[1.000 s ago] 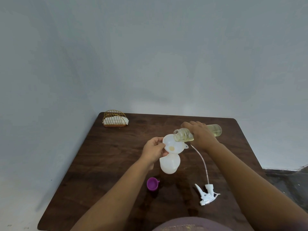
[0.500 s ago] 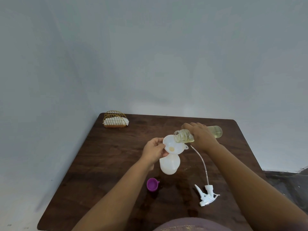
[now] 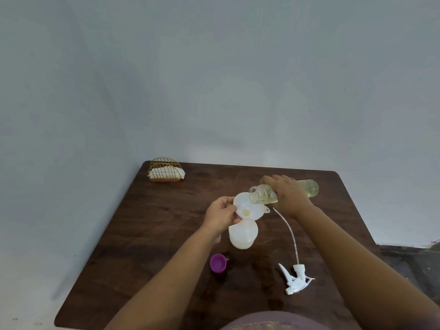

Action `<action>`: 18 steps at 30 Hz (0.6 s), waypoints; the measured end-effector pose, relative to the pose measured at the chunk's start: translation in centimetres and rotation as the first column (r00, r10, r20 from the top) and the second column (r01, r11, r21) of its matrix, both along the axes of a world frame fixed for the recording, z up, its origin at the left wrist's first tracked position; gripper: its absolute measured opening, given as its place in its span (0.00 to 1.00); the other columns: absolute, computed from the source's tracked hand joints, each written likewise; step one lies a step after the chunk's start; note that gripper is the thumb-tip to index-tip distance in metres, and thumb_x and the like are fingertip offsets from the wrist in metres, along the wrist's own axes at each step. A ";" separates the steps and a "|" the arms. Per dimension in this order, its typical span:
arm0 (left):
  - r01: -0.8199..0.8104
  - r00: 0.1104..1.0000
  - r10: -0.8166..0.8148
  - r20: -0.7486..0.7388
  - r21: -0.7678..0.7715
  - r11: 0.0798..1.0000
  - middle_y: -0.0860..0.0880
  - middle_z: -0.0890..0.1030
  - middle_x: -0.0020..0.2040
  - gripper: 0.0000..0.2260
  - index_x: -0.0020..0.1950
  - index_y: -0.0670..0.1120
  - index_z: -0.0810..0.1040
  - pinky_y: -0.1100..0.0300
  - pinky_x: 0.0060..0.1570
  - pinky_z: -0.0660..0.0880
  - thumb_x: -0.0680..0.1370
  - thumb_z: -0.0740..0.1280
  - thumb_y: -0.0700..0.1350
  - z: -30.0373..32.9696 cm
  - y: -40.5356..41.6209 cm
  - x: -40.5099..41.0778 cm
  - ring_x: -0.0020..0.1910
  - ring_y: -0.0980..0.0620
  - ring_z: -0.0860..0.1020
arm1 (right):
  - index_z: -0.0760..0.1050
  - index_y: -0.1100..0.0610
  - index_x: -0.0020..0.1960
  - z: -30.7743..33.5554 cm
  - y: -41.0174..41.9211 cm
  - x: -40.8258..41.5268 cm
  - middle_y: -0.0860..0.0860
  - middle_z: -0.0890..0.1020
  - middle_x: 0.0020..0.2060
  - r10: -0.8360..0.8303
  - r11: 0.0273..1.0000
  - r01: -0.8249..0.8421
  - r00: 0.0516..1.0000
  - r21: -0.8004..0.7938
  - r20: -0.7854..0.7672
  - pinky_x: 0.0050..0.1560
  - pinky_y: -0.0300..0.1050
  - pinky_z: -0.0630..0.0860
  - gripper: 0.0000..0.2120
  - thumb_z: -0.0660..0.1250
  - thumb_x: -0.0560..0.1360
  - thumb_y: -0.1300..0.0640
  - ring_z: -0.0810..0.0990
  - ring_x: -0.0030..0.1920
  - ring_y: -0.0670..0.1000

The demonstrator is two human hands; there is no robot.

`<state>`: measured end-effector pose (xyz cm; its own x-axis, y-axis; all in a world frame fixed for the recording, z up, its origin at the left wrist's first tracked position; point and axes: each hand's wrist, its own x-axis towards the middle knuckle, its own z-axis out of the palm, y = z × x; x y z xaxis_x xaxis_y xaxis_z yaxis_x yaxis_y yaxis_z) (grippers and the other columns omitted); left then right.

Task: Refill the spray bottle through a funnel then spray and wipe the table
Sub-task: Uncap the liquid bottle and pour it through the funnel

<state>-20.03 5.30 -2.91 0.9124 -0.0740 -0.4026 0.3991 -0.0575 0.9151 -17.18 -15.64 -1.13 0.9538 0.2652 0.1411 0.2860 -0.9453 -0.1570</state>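
A white spray bottle (image 3: 242, 235) stands on the dark wooden table (image 3: 147, 234) with a white funnel (image 3: 250, 208) in its neck. My left hand (image 3: 222, 216) pinches the funnel's rim on its left side. My right hand (image 3: 289, 194) holds a clear refill bottle (image 3: 263, 192) of pale yellow liquid, tipped nearly flat with its mouth over the funnel's edge. A little yellow liquid shows in the funnel's bottom. The white trigger sprayer head (image 3: 296, 278) with its long tube lies on the table to the right.
A purple cap (image 3: 218, 263) sits on the table in front of the spray bottle. A gold wire holder with white napkins (image 3: 166, 171) stands at the far left corner. A grey wall runs behind and to the left.
Almost nothing differs: both hands keep their hold, and the refill bottle stays tipped over the funnel.
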 end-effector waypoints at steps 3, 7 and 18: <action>0.001 1.000 -0.001 0.001 -0.005 1.000 0.49 0.81 0.52 0.12 0.61 0.46 0.77 0.60 0.44 0.82 0.79 0.65 0.37 0.0 0.0 -0.1 0.50 0.50 0.82 | 0.71 0.47 0.57 -0.1 0.0 0.1 0.46 0.77 0.45 -0.001 1.000 0.001 1.000 0.008 0.007 0.51 0.46 0.68 0.21 0.70 0.66 0.59 0.74 0.47 0.51; -0.004 1.000 0.004 -0.002 -0.005 1.000 0.49 0.81 0.53 0.12 0.61 0.46 0.77 0.61 0.43 0.82 0.79 0.65 0.37 0.1 0.0 -0.1 0.50 0.51 0.82 | 0.70 0.46 0.57 0.0 0.0 0.2 0.46 0.77 0.45 -0.002 1.000 0.002 1.000 0.000 0.005 0.51 0.46 0.68 0.21 0.69 0.67 0.59 0.74 0.47 0.51; -0.006 1.000 0.006 0.002 -0.026 1.000 0.48 0.81 0.53 0.12 0.61 0.45 0.77 0.59 0.44 0.82 0.79 0.65 0.37 0.2 0.0 -0.2 0.50 0.51 0.82 | 0.71 0.46 0.56 -0.2 0.0 0.2 0.45 0.76 0.44 0.003 1.000 -0.003 1.000 0.014 0.018 0.48 0.44 0.65 0.20 0.69 0.67 0.59 0.74 0.47 0.51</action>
<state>-20.23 5.27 -2.72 0.9136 -0.0788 -0.3989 0.3977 -0.0314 0.9170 -17.03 -15.65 -1.30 0.9503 0.2659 0.1617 0.2917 -0.9422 -0.1650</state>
